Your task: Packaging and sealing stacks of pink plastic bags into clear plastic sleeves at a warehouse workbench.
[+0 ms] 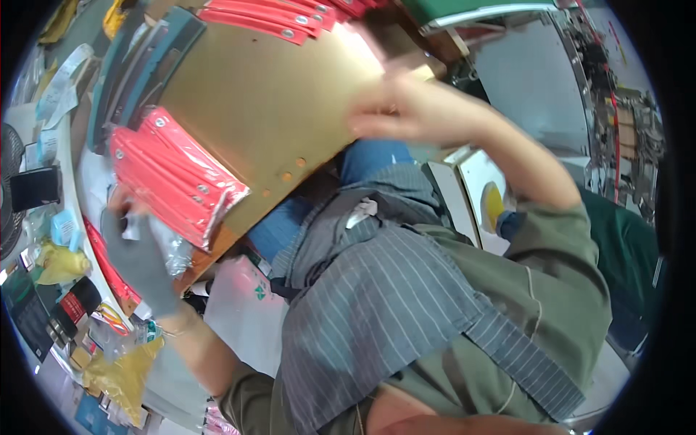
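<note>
My left hand [139,257] wears a grey glove and is closed on a clear plastic wrapper [172,255] at the near end of a stack of red strips with metal eyelets [174,177]. The stack lies on a brown cardboard-coloured board [268,109] across the work surface. My right hand [406,109] is bare and blurred, raised over the board's right edge with fingers apart and nothing in it. A second row of red eyelet strips [283,18] lies along the board's far edge.
A striped apron [377,304] and blue jeans [362,159] fill the middle. At the left lie yellow bags [123,373], a black box [35,188], small packets and a fan [9,188]. A white floor and machinery [623,123] are at the right.
</note>
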`<move>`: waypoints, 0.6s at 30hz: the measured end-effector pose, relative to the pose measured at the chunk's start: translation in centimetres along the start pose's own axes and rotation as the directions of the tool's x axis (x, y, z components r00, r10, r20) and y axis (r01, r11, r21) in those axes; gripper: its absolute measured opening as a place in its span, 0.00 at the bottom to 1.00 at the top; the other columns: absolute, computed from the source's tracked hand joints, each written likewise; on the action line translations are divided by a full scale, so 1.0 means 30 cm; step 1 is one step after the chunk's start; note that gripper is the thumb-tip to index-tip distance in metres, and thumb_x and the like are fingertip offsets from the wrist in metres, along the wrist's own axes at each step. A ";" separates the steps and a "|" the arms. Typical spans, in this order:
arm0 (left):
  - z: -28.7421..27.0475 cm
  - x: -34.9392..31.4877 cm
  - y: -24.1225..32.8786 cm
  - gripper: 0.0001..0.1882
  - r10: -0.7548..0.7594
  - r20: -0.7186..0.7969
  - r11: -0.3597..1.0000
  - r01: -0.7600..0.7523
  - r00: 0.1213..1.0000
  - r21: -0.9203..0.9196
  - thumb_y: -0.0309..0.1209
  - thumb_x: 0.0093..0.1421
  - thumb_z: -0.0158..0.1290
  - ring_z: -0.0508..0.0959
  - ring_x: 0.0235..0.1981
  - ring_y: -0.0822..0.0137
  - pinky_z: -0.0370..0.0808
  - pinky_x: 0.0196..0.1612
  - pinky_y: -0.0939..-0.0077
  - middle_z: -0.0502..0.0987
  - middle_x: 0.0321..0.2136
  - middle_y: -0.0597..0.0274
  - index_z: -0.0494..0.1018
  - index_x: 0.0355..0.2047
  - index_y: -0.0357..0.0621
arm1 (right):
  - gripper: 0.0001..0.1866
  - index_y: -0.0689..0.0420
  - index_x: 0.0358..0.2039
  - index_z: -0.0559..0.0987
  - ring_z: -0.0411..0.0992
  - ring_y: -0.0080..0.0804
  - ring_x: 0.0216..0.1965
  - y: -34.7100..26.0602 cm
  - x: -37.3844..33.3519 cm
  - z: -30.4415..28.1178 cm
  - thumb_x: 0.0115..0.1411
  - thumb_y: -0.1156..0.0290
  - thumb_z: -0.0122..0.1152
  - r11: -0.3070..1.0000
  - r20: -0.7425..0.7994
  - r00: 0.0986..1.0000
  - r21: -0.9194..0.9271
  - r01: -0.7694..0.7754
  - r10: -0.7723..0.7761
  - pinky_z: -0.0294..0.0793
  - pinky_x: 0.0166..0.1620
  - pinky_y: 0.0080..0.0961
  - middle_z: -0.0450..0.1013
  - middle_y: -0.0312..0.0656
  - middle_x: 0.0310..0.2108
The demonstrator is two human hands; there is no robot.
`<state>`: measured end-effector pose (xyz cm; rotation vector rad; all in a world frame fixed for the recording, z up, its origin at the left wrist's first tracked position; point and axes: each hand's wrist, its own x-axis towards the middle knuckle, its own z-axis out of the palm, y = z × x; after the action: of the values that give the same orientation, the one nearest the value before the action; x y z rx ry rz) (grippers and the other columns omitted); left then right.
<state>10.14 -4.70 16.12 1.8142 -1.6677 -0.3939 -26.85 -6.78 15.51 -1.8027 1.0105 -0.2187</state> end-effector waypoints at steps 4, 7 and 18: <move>0.240 -0.329 0.240 0.09 0.467 0.523 0.874 -0.282 0.713 -0.396 0.29 0.47 0.61 0.75 0.35 0.59 0.70 0.39 0.70 0.74 0.34 0.56 0.74 0.27 0.40 | 0.07 0.59 0.32 0.79 0.71 0.43 0.42 0.053 -0.302 0.269 0.54 0.70 0.60 0.990 -0.073 0.992 -0.100 0.095 -0.102 0.71 0.45 0.34 0.71 0.47 0.44; 0.358 -0.455 0.237 0.12 0.511 0.566 0.859 -0.358 0.647 -0.365 0.30 0.44 0.62 0.74 0.38 0.57 0.70 0.40 0.67 0.74 0.37 0.56 0.73 0.29 0.41 | 0.09 0.55 0.32 0.81 0.69 0.41 0.46 0.054 -0.367 0.374 0.50 0.68 0.62 0.966 -0.184 0.964 -0.206 0.154 -0.193 0.69 0.49 0.34 0.68 0.45 0.50; 0.435 -0.553 0.303 0.22 0.248 0.708 0.956 -0.287 0.661 -0.067 0.33 0.45 0.60 0.74 0.37 0.52 0.72 0.36 0.63 0.73 0.36 0.55 0.67 0.40 0.45 | 0.23 0.57 0.36 0.70 0.73 0.49 0.36 0.050 -0.369 0.419 0.48 0.55 0.65 0.883 -0.068 0.935 -0.312 -0.350 0.347 0.71 0.42 0.39 0.75 0.50 0.37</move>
<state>-7.38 8.17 8.74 1.4786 -2.4493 -1.0320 -27.60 9.57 11.56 -1.8638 1.4218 0.1711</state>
